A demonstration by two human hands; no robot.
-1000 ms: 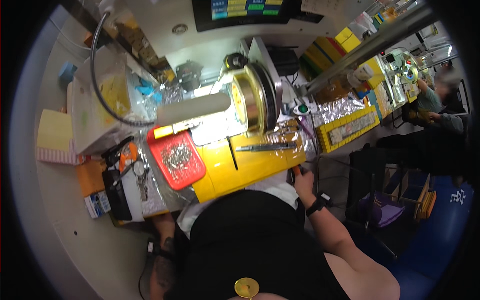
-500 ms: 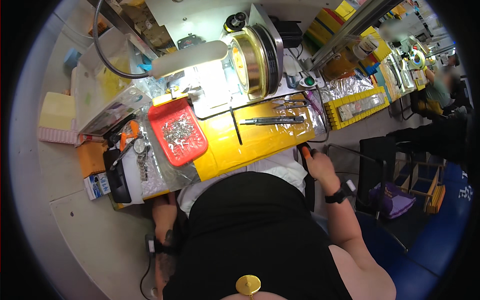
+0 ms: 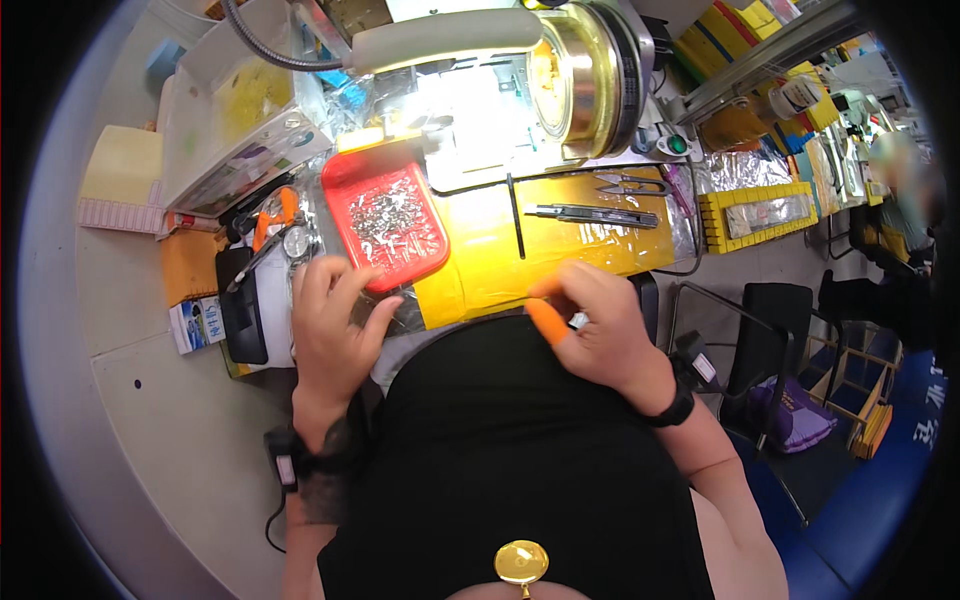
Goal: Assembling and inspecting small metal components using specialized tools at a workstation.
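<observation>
My left hand [image 3: 338, 325] is open, its fingers spread just in front of the red tray [image 3: 440, 258], which holds a heap of small metal pieces [image 3: 388, 215]. At the front edge of the yellow work surface [image 3: 480, 270] my right hand [image 3: 605, 330] is curled, with an orange cover [image 3: 547, 322] on the thumb. A tiny whitish, shiny thing [image 3: 578, 320] shows inside its curl, too small to name. Beyond that hand lie a black utility knife [image 3: 590, 215] and a pair of thread snips [image 3: 630, 184]. A dark thin rod [image 3: 516, 215] lies left of the knife.
A bright lamp [image 3: 450, 42] on a bendable neck hangs over a machine with a large reel [image 3: 575, 85]. A white bin [image 3: 240, 110] stands at the left. Orange-handled pliers [image 3: 275, 215] and a watch [image 3: 297, 241] lie left of the tray. A yellow rack [image 3: 757, 215] sits at the right.
Both hands have come up from beside my body to the front of the work surface. The left has spread its fingers; the right has moved inward. The view has shifted.
</observation>
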